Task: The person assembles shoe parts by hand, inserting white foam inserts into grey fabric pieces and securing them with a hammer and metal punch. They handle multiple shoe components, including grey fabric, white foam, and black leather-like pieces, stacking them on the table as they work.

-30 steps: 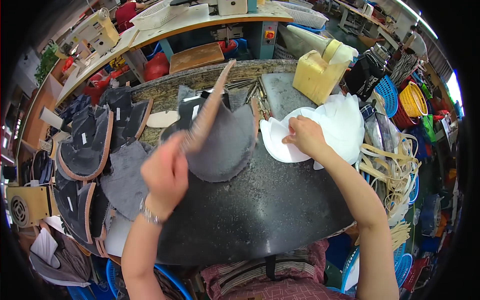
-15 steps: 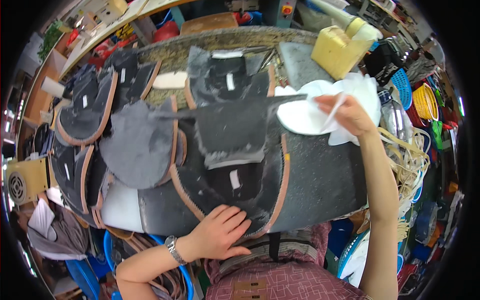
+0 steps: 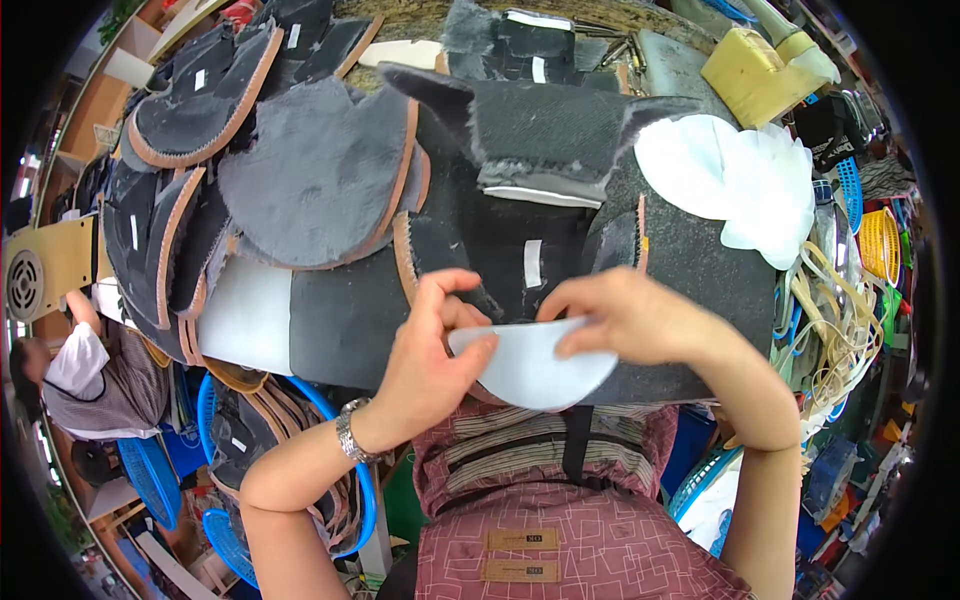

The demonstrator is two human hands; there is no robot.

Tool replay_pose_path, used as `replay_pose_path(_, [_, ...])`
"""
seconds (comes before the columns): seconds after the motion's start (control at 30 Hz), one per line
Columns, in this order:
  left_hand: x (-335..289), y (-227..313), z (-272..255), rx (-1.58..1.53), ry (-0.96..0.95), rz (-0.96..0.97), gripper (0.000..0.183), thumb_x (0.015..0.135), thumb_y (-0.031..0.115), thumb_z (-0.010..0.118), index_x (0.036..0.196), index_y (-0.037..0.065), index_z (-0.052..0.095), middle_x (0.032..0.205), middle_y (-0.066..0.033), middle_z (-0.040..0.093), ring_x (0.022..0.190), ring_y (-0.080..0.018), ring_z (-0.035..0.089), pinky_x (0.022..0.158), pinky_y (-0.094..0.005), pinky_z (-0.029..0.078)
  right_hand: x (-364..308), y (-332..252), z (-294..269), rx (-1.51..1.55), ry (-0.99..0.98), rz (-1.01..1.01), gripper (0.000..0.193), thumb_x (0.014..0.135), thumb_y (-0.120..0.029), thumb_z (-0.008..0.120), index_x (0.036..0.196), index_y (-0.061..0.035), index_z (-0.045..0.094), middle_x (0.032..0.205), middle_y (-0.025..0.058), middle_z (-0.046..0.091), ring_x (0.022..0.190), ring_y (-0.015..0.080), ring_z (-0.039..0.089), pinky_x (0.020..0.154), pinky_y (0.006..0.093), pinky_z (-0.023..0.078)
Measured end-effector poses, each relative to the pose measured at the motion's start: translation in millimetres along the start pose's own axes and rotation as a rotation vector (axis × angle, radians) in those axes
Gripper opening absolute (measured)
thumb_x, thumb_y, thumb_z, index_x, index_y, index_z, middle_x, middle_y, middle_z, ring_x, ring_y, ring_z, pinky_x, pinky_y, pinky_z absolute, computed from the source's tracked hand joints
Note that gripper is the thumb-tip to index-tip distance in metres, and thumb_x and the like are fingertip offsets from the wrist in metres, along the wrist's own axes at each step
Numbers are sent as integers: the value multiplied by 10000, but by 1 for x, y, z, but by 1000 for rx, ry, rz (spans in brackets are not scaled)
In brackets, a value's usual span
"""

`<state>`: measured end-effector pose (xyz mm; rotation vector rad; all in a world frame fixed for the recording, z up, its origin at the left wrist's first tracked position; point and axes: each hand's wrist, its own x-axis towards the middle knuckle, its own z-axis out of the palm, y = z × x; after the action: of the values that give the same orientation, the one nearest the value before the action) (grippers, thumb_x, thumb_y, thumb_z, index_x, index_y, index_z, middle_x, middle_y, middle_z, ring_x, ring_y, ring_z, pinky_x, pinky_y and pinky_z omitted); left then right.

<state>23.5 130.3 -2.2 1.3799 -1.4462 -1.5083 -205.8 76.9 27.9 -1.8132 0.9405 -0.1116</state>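
Both my hands hold a thin white rounded piece [image 3: 537,375] close to my apron, at the near edge of the table. My left hand [image 3: 425,345] pinches its left side, the thumb lying on top. My right hand [image 3: 640,318] is closed on its upper right side. Just beyond lies a dark, fuzzy-backed shoe upper [image 3: 507,240] with a tan zigzag-stitched rim. Its far flap is folded back, and a small white label shows inside. The white piece and my hands hide its near end. A pile of similar white pieces [image 3: 735,185] rests to its right.
Grey and black uppers [image 3: 315,180] are stacked on the left of the table [image 3: 345,325]. A yellow block [image 3: 750,75] stands at the far right. Below the left edge is a blue basket [image 3: 368,500] of uppers. Another person [image 3: 105,385] is at the far left.
My right hand has brought a white piece from the pile to in front of me. My left hand has risen from the upper and grips it too. The view has shifted.
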Motion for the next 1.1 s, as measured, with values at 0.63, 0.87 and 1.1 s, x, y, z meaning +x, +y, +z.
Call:
replay_pose_path(0.63, [12,-5,-23,1066,324,802,633,597,62,737,1188,35,513,1060,-150,529,1033,-339,506,915,-458,399,-18,22,13,-511,674,-34,508,600,-204,774,1017,-42,532,907,118,575,868,305,585,754,379,475])
replay_pose_path(0.87, [60,43,-15,-84,92,425,392,834,-21,618,1205,33,505,827,19,575,728,-17,510,636,-138,399,23,24,3,909,619,-219,252,816,-157,654,1002,-2,586,952,17,599,852,93,533,761,252,435])
replay_pose_path(1.1, [31,39,8,-48,103,565,222,782,-25,675,1001,6,656,858,-53,644,747,-97,599,651,-207,464,-21,22,23,1154,652,-203,213,763,1,621,970,-26,579,951,29,605,832,84,566,712,216,449])
